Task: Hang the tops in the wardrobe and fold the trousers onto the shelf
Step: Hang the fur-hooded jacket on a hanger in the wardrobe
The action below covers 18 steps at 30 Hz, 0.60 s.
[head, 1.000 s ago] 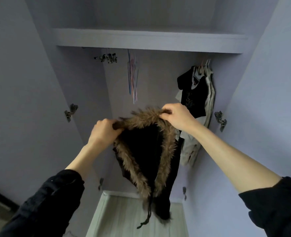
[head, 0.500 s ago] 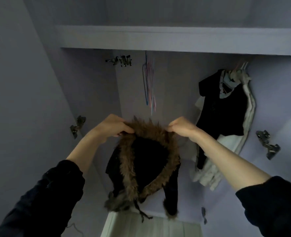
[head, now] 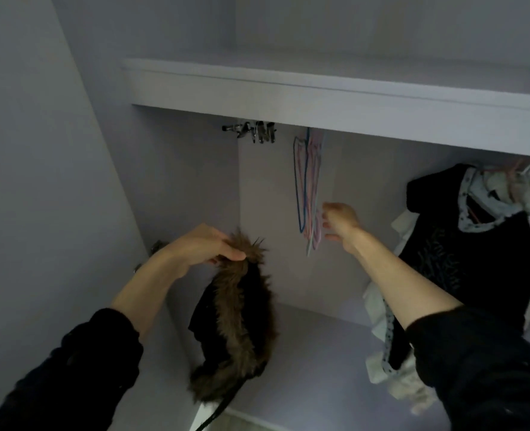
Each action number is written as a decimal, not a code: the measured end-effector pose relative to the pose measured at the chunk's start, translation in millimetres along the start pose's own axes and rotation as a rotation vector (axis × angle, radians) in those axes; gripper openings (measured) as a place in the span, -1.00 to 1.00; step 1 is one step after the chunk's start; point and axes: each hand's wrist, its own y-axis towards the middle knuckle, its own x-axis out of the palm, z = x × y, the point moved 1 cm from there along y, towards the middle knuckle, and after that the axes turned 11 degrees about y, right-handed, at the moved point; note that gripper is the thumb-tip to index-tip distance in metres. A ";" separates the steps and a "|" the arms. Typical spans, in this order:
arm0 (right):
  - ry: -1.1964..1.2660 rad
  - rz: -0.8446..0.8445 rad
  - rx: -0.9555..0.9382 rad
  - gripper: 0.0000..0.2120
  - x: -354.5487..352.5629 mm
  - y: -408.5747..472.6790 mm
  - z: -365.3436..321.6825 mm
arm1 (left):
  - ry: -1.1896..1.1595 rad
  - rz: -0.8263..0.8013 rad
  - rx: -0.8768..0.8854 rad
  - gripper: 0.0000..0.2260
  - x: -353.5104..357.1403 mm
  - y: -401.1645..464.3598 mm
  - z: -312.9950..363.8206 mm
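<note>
Several empty hangers (head: 308, 194) dangling mid-wardrobe (head: 71, 150) under the shelf (head: 319, 98), hung tops (head: 475, 259) bunched at the right. Fur-trimmed black jacket (head: 235, 321) drooping low left, directly below the left hand (head: 204, 247), well clear of the right. Left hand pinching the fur edge at the top. Right hand (head: 340, 220) up beside the hangers, fingers loosely spread, holding nothing.
</note>
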 end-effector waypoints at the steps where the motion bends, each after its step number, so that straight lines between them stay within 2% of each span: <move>1: 0.042 -0.019 0.028 -0.73 3.0 4.7 -0.1 | -0.003 0.000 -0.011 -0.88 -0.8 1.6 -1.9; 5: 0.118 -0.048 0.055 -0.86 7.3 22.0 0.7 | -0.012 0.008 -0.015 -0.87 -1.0 9.4 -4.9; 8: 0.055 -0.084 0.045 -0.92 7.7 30.7 2.9 | -0.043 0.024 -0.018 -0.93 1.5 12.6 -3.0; 12: 0.020 -0.099 -0.025 -0.84 13.8 37.9 -1.7 | -0.071 0.006 -0.011 -0.94 7.0 12.9 -3.8; 18: -0.004 -0.085 0.009 -0.73 21.9 50.9 -8.0 | -0.069 0.000 -0.013 -0.95 8.3 8.7 -5.7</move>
